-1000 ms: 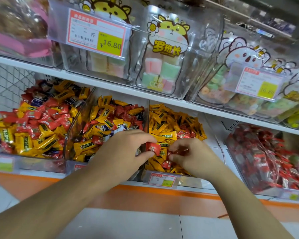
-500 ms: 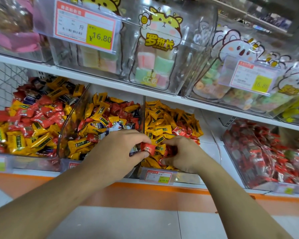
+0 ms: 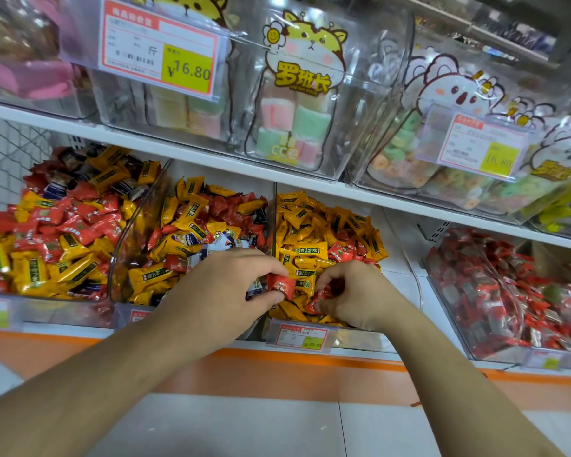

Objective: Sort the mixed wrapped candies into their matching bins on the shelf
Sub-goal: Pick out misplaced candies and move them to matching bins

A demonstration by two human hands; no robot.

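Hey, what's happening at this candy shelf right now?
A person is sorting wrapped candies on a shop shelf. The left hand pinches a red candy at the front of the mostly yellow bin. The right hand is curled around more red candies in that bin. A bin of red candies stands to the right, and two mixed bins to the left.

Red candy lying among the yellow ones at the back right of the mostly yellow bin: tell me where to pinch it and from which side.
Pinch the red candy across its puffed middle, coming from above and the front. It lies flat on the yellow candies, top face exposed, while neighbours crowd its crimped ends. The right hand, already holding red wrappers, is nearest.
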